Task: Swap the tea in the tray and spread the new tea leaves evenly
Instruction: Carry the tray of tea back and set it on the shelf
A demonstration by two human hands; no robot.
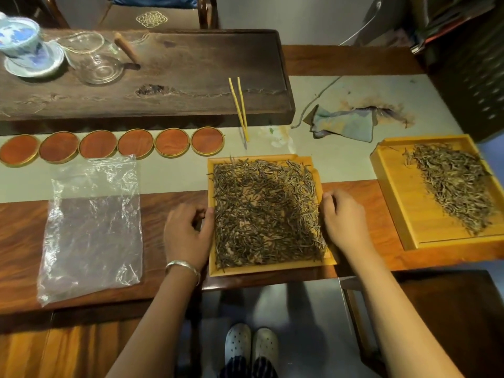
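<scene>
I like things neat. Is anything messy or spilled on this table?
Yes. A brown stain marks the pale table runner beside the crumpled grey-green cloth, and tea leaves in the right-hand wooden tray are heaped to one side.

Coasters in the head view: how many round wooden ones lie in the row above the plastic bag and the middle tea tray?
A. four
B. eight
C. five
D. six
D: six round coasters lie side by side in one row on the pale runner, between the dark tea board and the plastic bag.
</scene>
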